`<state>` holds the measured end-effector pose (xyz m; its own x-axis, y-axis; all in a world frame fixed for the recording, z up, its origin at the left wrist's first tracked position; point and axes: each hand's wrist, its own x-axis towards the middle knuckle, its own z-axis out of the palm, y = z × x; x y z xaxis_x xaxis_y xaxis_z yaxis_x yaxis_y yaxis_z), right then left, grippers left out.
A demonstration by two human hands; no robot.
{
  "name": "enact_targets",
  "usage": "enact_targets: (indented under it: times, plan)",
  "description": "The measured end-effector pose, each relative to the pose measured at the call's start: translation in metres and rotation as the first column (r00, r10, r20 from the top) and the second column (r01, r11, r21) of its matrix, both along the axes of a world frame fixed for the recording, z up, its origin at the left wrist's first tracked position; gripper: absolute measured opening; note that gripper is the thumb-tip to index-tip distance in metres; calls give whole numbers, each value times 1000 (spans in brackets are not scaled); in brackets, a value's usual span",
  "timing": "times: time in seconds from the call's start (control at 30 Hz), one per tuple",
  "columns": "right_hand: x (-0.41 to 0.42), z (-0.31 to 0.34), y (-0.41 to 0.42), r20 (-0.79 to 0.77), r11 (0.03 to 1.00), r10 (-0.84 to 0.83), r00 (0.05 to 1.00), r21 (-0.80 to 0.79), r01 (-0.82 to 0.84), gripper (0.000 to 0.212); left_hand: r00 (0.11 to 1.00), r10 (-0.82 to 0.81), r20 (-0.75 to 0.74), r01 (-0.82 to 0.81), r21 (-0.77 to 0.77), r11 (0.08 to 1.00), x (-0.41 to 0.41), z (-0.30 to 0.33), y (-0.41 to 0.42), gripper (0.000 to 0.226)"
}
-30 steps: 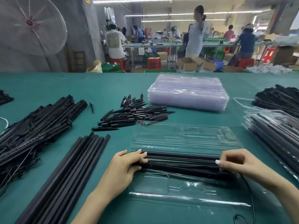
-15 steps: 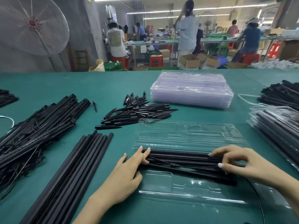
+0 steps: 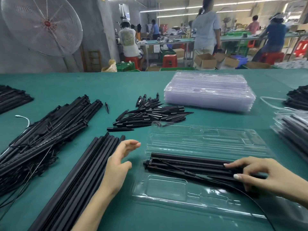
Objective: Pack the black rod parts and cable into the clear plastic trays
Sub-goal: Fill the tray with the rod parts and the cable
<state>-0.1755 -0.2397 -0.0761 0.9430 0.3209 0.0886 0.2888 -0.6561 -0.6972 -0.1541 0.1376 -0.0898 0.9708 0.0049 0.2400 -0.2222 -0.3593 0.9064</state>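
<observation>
Step in hand: seating black rod bundle (image 3: 188, 165) in middle channel of clear plastic clamshell tray (image 3: 166, 192) on green desk (image 3: 116, 90). Your right hand (image 3: 260, 175) pinches bundle's right end, fingers curled over rods, pressing down. Your left hand (image 3: 119, 161) hovers off tray's left edge, grip spread, holding nothing. Thin black cable (image 3: 253, 200) trails out over tray's near right corner. Next, likely: tuck cable into tray recess, then fetch pointed black spike (image 3: 120, 129) from pile; lid half lies flat behind.

Premises: a factory assembly floor. Long green-topped worktables (image 3: 166, 41) run in rows, with workers (image 3: 128, 40) seated on red stools (image 3: 169, 60). Cardboard boxes (image 3: 205, 61) and a large industrial fan (image 3: 45, 25) stand nearby.
</observation>
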Motion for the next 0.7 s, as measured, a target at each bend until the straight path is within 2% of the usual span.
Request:
enact_targets:
  times: [0.1,0.17,0.23,0.37,0.47,0.6,0.7]
  plan:
    - [1,0,1,15,1000,-5,1000,-28,6,56,996,-25,86,4,230,973,-5,0,-1,49]
    - [1,2,2,35,998,-9,999,-60,11,57,991,-54,126,14,299,954,-7,-1,-6,39]
    - [0,4,5,51,997,-6,999,-82,10,58,990,-52,131,5,332,943,-8,-3,-11,38]
    - [-2,8,11,60,995,-12,998,-94,18,61,996,-26,82,-1,303,953,-7,-4,-14,44]
    - [-4,9,18,139,992,-27,990,-117,43,59,999,-32,18,26,274,961,-5,-5,-13,47]
    - [-7,11,29,243,975,10,970,-216,44,42,999,-38,15,34,222,975,-2,-6,-15,34]
    - [-6,11,34,229,969,14,973,-243,43,30,999,-41,12,36,259,965,1,-9,-14,32]
